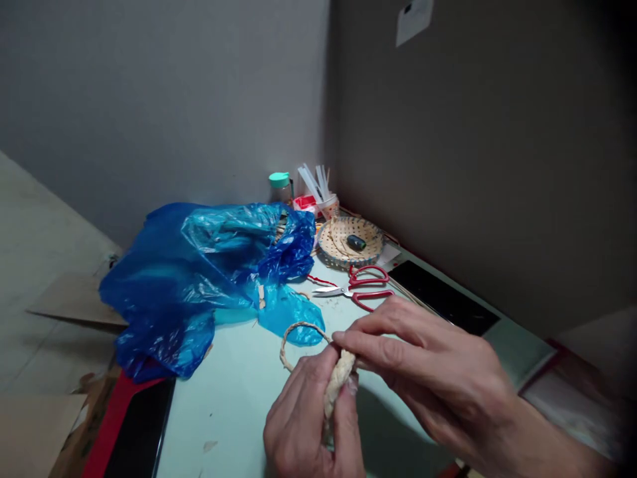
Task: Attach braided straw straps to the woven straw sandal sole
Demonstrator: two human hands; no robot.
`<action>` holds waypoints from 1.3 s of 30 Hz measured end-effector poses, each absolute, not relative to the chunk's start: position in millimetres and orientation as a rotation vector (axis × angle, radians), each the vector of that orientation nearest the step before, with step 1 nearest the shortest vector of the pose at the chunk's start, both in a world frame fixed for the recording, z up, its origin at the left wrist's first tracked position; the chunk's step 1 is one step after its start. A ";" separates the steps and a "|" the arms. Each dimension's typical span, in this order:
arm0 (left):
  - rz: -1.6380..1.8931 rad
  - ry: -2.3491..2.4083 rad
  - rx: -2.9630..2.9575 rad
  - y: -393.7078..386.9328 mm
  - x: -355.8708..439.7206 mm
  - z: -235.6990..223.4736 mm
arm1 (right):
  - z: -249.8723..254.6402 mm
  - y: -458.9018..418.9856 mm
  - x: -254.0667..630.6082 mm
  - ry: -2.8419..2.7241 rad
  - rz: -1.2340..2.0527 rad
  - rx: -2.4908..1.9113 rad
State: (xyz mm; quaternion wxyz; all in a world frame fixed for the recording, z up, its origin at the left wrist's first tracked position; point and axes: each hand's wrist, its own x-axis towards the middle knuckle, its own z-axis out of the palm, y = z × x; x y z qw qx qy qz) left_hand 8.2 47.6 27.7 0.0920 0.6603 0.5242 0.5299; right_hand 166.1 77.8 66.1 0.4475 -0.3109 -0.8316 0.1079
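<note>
A pale, thick braided cord (340,378), like straw or plant fibre, is pinched between the thumb and fingers of my left hand (311,418). My right hand (432,372) closes on the cord's far end, its thumb and fingertips touching the braid beside my left fingers. From there a thinner twisted cord (283,348) loops out to the left above the table. Just beyond my hands lie red-handled scissors (355,291), blades slightly apart and pointing left. The lower end of the braid is hidden within my left hand.
A crumpled blue plastic bag (199,265) covers the table's left side. Behind the scissors sits a round woven basket (326,255) holding a small dark object (356,243). Farther back stand a jar with a turquoise lid (279,179) and a cup of white strips (328,207), near the wall.
</note>
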 end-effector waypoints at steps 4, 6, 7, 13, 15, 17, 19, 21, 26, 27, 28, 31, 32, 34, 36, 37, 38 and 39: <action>1.510 1.528 2.150 50.2 3.9 18.0 | 59.1 71.4 168.4 -2.115 -0.025 -0.791; 1.498 1.508 2.194 51.8 4.7 14.0 | 55.9 70.2 169.9 -2.145 -0.151 -0.806; 1.493 1.488 2.194 52.2 6.0 13.0 | 54.8 69.7 171.0 -2.152 -0.175 -0.816; 1.370 1.365 2.024 44.0 24.7 26.3 | 43.5 64.5 181.5 -2.055 -0.188 -0.814; 1.318 1.395 1.918 38.6 33.1 36.7 | 37.4 60.9 186.1 -1.981 -0.196 -0.828; 1.229 1.411 1.799 33.5 41.4 47.4 | 32.2 56.4 191.9 -1.946 -0.159 -0.855; 1.115 1.417 1.681 28.8 49.2 54.7 | 28.2 52.0 199.3 -1.944 -0.118 -0.861; 1.054 1.465 1.556 23.9 56.0 55.3 | 24.5 48.5 207.5 -1.953 -0.134 -0.834; 1.168 1.679 1.269 12.7 68.7 36.5 | 16.8 47.7 218.6 -1.913 -0.232 -0.801; 1.187 1.698 1.230 11.8 71.2 34.3 | 16.7 49.4 218.1 -1.883 -0.212 -0.796; 1.199 1.708 1.195 11.6 73.6 33.7 | 17.1 51.4 217.0 -1.861 -0.176 -0.795; 1.189 1.699 1.117 14.6 80.8 39.0 | 20.6 58.5 211.9 -1.830 -0.029 -0.818; 1.179 1.688 1.096 16.1 82.6 41.4 | 21.8 60.6 210.3 -1.830 0.024 -0.828; 1.177 1.671 1.051 18.1 84.3 43.7 | 23.6 63.5 207.4 -1.816 0.096 -0.854; 1.208 1.702 1.045 17.4 82.9 41.5 | 24.7 64.7 204.1 -1.798 0.175 -0.899; 1.229 1.735 1.061 15.9 80.8 38.9 | 25.1 64.7 202.0 -1.787 0.230 -0.925; 1.248 1.773 1.085 14.0 77.9 35.8 | 25.4 64.5 199.4 -1.771 0.294 -0.950; 1.263 1.810 1.107 12.0 74.3 32.4 | 25.5 64.1 196.1 -1.753 0.364 -0.977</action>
